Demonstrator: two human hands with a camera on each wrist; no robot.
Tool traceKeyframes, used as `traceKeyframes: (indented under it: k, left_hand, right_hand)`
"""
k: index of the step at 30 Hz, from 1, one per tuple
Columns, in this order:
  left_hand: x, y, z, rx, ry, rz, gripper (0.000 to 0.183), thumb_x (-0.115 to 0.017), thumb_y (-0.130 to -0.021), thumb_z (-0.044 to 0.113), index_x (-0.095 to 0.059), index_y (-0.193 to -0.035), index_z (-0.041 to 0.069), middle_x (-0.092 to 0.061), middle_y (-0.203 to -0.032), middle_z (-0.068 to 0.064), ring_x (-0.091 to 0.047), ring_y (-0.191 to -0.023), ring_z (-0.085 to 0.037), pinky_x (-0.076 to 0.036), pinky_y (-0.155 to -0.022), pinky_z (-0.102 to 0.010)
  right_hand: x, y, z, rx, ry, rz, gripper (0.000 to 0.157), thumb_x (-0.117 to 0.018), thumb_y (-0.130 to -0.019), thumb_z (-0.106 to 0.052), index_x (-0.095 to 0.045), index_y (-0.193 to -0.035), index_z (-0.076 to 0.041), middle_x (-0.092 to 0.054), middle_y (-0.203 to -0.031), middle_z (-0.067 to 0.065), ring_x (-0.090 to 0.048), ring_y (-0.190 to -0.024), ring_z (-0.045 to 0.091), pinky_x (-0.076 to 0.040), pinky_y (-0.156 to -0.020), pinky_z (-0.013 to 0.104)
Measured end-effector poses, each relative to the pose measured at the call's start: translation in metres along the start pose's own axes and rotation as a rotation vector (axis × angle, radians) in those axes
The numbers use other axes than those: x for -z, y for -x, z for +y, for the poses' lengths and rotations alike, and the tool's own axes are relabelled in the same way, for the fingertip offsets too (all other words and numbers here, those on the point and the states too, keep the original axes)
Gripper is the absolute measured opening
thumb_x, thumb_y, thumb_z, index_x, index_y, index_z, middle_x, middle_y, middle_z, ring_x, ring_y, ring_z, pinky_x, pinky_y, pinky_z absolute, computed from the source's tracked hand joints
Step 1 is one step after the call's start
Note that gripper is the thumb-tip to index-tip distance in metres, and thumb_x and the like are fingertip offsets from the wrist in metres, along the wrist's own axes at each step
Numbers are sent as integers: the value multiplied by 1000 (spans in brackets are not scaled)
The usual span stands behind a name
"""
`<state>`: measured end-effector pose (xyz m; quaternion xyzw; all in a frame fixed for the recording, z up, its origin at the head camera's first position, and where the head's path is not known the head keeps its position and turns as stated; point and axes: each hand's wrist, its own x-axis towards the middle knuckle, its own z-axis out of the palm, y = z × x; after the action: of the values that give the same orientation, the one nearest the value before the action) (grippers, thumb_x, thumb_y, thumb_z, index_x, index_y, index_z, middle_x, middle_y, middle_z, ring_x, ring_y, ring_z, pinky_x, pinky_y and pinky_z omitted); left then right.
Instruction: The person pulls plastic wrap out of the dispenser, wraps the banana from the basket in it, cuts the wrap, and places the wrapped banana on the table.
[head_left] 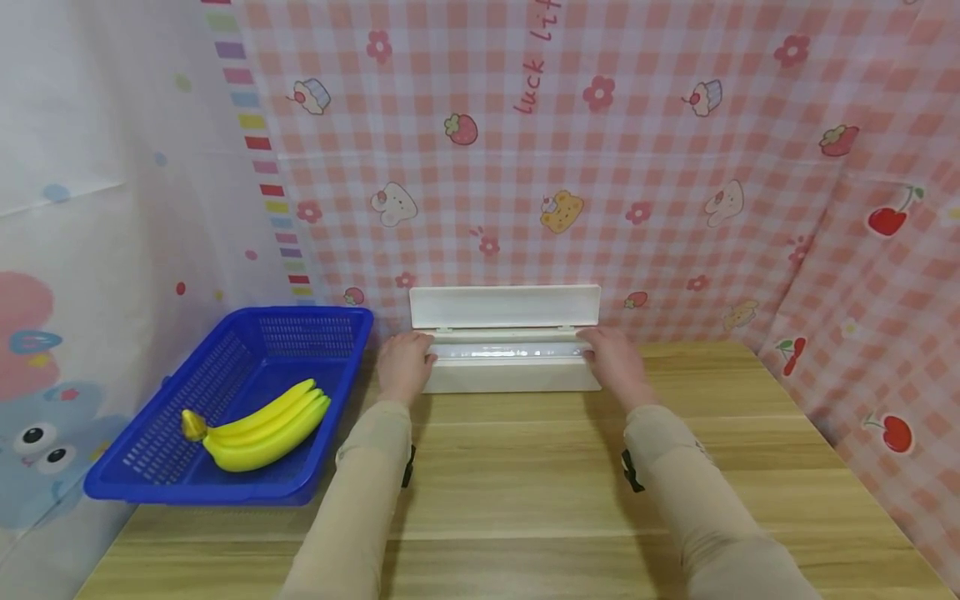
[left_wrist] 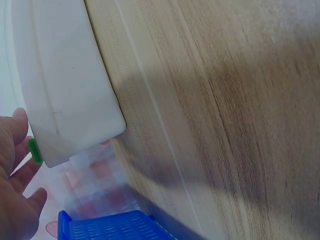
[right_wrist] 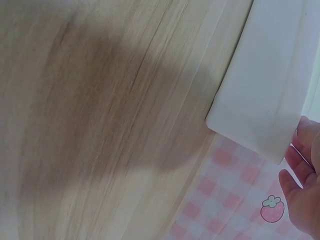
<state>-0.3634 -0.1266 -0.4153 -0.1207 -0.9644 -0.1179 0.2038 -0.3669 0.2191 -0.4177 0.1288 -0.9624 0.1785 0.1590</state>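
A pink-and-white checked cloth (head_left: 480,183) covers the upper and right parts of the head frame. Below it, a wood-grain table (head_left: 517,500) extends to the bottom edge. A blue basket (head_left: 225,497) occupies the lower left. Near the table's back edge, at the centre of the frame, rests a long white box (head_left: 510,380), its lid (head_left: 506,307) raised at the rear. A yellow banana bunch (head_left: 262,433) lies inside the basket. Within the box, a shiny, clear-looking strip (head_left: 510,352) runs lengthwise. The left hand (head_left: 403,367) is at the box's left end and the right hand (head_left: 618,362) at its right end, fingertips at the rim; whether either one grasps the box or merely touches it, I cannot tell. The left wrist view records a small green piece (left_wrist: 34,151) at the box's end, beside the fingers.
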Motion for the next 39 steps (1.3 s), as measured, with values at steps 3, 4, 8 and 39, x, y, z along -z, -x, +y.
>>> traceKeyframes:
  k: [3,4,8,39]
  left_hand:
    - [-1,-1,0,-14,-22,16,27,-74,-88,16,-71,-113,6,-69,-116,-10,-63,-107,-32,-45,-99,-49]
    - [-2,-1,0,-17,-28,17,25,-74,-88,16,-72,-111,6,-70,-114,-10,-63,-105,-32,-46,-97,-48]
    - [-5,-4,-1,-23,-29,7,15,-73,-89,14,-72,-101,6,-71,-107,-11,-65,-98,-33,-50,-88,-47]
    - [-8,-9,6,114,31,-55,14,-70,-90,8,-76,-101,12,-71,-97,-10,-65,-93,-33,-56,-73,-46]
  right_hand:
    - [0,0,1,3,1,2,31,-66,-92,-3,-66,-123,-3,-62,-128,19,-53,-120,41,-42,-102,55]
    - [0,0,1,4,2,1,30,-66,-92,-3,-66,-122,-3,-62,-127,19,-53,-120,41,-43,-101,55]
    - [0,0,1,17,6,1,29,-66,-92,-2,-66,-121,-2,-64,-125,20,-55,-117,41,-44,-100,55]
    - [-6,-4,2,-11,25,22,14,-68,-91,-3,-72,-104,-3,-68,-110,17,-59,-107,37,-49,-92,50]
